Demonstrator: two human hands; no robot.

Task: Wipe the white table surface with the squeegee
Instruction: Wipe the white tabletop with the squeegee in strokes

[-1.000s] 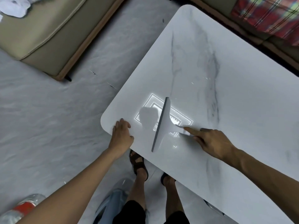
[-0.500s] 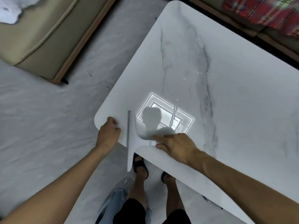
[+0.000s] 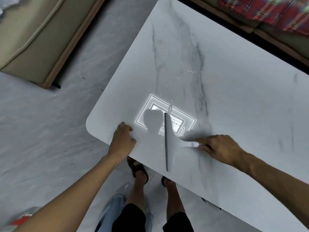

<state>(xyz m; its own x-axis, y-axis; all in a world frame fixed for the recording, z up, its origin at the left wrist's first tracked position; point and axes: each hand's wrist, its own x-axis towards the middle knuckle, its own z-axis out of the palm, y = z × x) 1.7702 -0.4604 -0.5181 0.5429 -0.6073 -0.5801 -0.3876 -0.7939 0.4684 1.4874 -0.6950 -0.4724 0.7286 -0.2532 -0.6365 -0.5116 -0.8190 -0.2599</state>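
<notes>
While the right hand [image 3: 220,148] pinches its white handle, forefinger laid straight along the handle and the other fingers curled, the white-bodied squeegee [image 3: 166,141] with a long grey rubber blade lies on the white, grey-veined marble-look table [image 3: 242,106]. The blade sits against the top and runs from the near edge inward, a little to the right of the rounded near-left corner. Its near tip stops just short of the near edge, and its far tip lies inside a bright rectangular light reflection [image 3: 155,107].

At the near edge, just beside the rounded corner and well apart from the blade, the left hand [image 3: 123,139] rests with fingers bent, tips on the top, holding nothing.

Small water droplets [image 3: 175,122] sit just right of the blade's far end, and fainter wet specks [image 3: 189,72] lie further toward the middle of the top.

Surroundings:
- a grey marbled floor [image 3: 41,131]
- a beige upholstered seat with a wooden base [image 3: 33,39] beyond the left edge
- red plaid cloth [image 3: 275,12] past the far edge
- dark sandals [image 3: 138,166] on the person's feet below the near edge
</notes>
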